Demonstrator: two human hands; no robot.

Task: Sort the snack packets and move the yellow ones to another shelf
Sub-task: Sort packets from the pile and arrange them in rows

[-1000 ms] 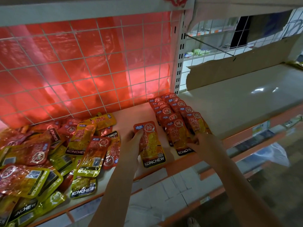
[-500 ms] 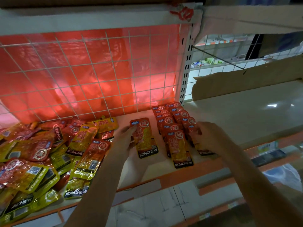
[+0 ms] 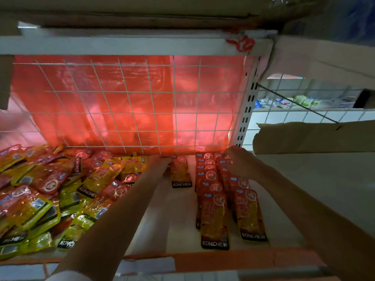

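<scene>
The red packet (image 3: 181, 173) lies flat on the shelf (image 3: 178, 220), close to the wire grid (image 3: 125, 102) at the back, its black "KONCHEW" band toward the shelf's front edge. The left hand (image 3: 159, 164) holds it at its upper left corner, fingers curled onto the film; that grip looks closed on the packet, though the fingertips are blurred. Just right of this grip stand two overlapping rows of red packets (image 3: 213, 199), and the right hand (image 3: 236, 162) rests on the far end of those rows, fingers bent over the top ones; whether it pinches one I cannot tell. Left of the left grip sprawls the mixed heap (image 3: 50, 195) of yellow and red packets, still unsorted. These pouches look light, thin and floppy, with glossy film that likely slides easily, so a stack would probably slip apart. A pinch on the flat sealed edge or a corner seems the safest hold, not the soft filled middle
</scene>
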